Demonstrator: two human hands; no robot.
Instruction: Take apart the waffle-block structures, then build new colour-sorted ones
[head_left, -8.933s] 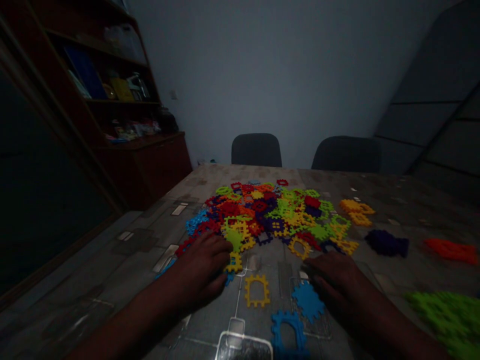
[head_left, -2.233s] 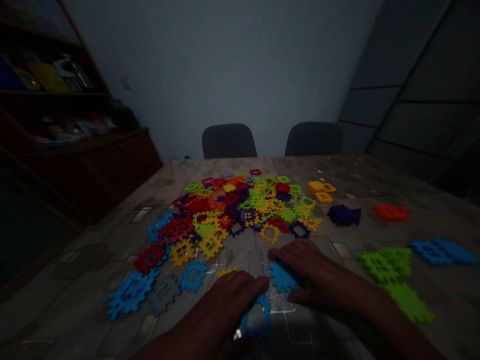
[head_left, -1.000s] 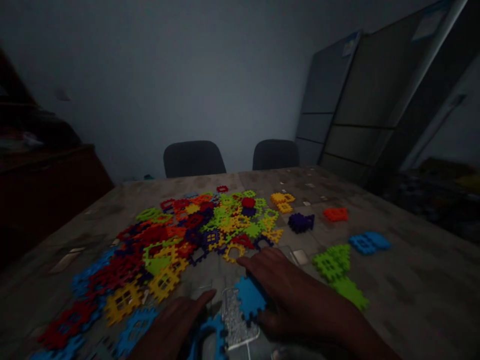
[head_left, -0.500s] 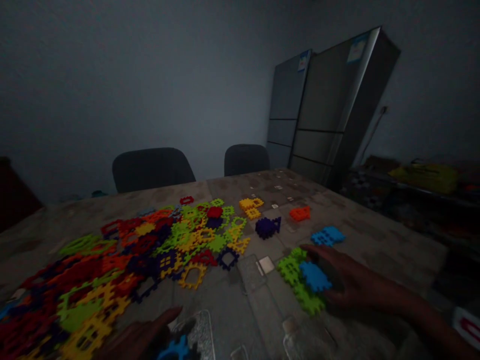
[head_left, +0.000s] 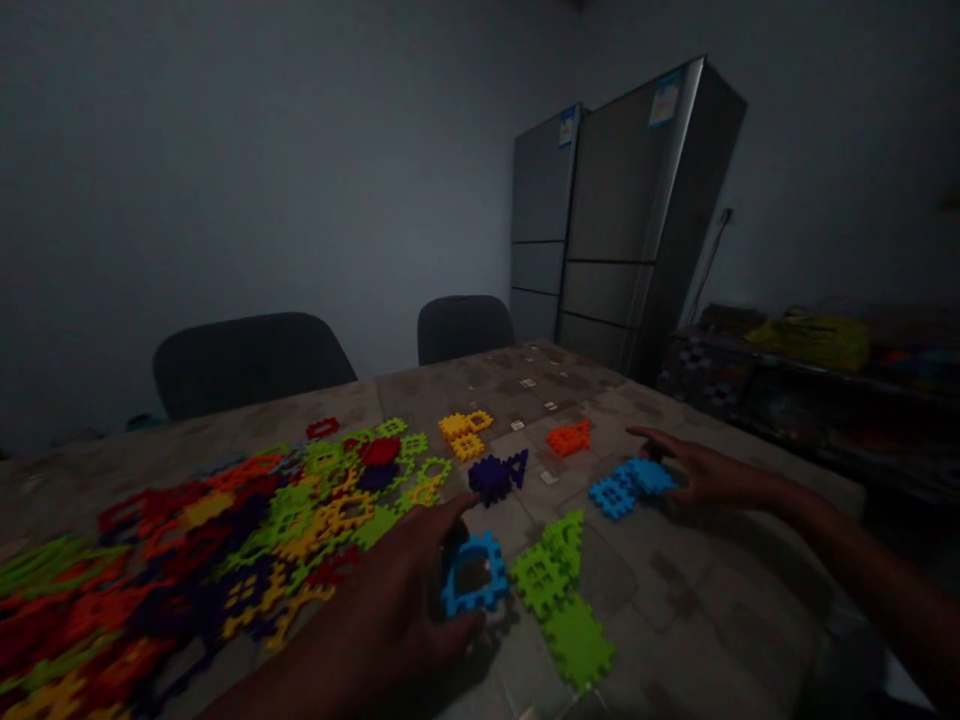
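My left hand [head_left: 409, 585] pinches a blue toothed frame piece [head_left: 475, 574] with a large opening, held over the table to the left of the green pieces. My right hand [head_left: 709, 472] is at the right, its fingers spread around a solid blue piece [head_left: 651, 476]. That piece sits against a blue window-like piece [head_left: 613, 494] on the table. Between my hands lie a green window piece [head_left: 541, 577], a green triangular piece [head_left: 568, 540] and a solid green piece [head_left: 579, 640], grouped together.
A large heap of mixed toothed plastic pieces [head_left: 202, 560] covers the table's left side. Small groups of yellow [head_left: 463, 435], purple [head_left: 491, 479] and orange pieces [head_left: 568, 438] lie farther back. Two dark chairs [head_left: 251, 365] stand behind the table [head_left: 420, 385]; a grey refrigerator [head_left: 615, 190] stands beyond.
My right hand has moved away from the green pieces to the blue group, bringing the solid blue piece there. My left hand has risen and moved right with the blue frame. The view has turned right.
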